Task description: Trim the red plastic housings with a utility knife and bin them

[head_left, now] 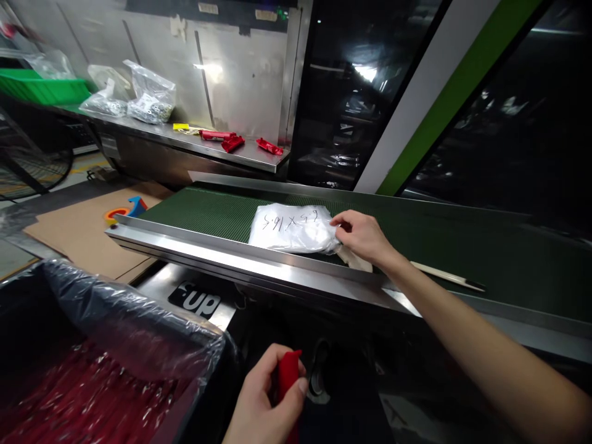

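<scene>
My left hand (271,398) is closed round a red plastic part (288,374), low in front of me and beside the lined bin. Most of that part is hidden by the fingers and thumb. My right hand (364,235) reaches over the conveyor, thumb and forefinger pinching the right end of a flat pack of clear plastic bags (291,229). Handwriting reading "6.5 x 16.5" appears upside down on the pack, which lies on the green belt (208,213). Beneath my right wrist is a pale, beige piece (355,259), partly covered.
A bin (222,354) lined with clear film holds many red parts at lower left. The conveyor's metal rail (231,256) runs across; a thin stick (446,275) lies right. Behind stands a steel shelf (259,161) with red pieces and bags of hardware (150,102). Cardboard (78,228) and a tape dispenser (134,208) are left.
</scene>
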`<state>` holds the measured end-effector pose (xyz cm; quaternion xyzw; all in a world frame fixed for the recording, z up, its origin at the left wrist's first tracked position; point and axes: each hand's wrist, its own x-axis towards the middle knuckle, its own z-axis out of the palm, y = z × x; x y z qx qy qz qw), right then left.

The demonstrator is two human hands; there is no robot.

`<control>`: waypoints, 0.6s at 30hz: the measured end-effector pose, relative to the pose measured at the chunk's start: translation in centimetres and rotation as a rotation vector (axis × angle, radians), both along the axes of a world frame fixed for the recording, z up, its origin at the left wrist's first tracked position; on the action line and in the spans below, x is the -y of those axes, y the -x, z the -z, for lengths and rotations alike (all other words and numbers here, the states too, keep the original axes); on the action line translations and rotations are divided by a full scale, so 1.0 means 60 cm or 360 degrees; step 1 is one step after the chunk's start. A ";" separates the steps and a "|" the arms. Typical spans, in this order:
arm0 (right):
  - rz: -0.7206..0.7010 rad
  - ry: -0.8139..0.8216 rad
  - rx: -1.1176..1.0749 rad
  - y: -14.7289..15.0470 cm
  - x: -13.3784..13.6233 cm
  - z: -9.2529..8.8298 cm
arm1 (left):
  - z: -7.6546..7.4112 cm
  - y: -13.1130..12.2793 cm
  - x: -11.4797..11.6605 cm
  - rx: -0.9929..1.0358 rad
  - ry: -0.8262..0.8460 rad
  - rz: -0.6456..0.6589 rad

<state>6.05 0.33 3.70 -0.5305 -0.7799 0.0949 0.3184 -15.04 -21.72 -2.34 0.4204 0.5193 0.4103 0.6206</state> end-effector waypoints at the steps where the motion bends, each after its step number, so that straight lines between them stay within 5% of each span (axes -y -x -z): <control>1: -0.0020 0.0026 0.0017 0.000 -0.002 -0.003 | -0.001 0.000 0.000 -0.0004 0.0000 0.0011; 4: 0.0063 0.0026 -0.0057 -0.001 -0.011 -0.011 | -0.015 0.003 -0.010 -0.0117 -0.0050 0.0083; 7: 0.0176 0.0037 -0.0232 0.000 -0.024 -0.013 | -0.055 0.011 -0.054 -0.0525 -0.0441 0.0220; 11: 0.0184 0.0126 -0.0359 0.008 -0.038 -0.012 | -0.127 0.014 -0.173 -0.1430 -0.1150 0.0436; 14: 0.0185 0.0143 -0.0354 0.011 -0.040 -0.015 | -0.163 -0.001 -0.280 -0.1672 -0.1156 0.0764; 18: 0.0175 0.0140 -0.0286 0.013 -0.031 -0.021 | -0.174 -0.039 -0.380 -0.1930 -0.1037 0.1155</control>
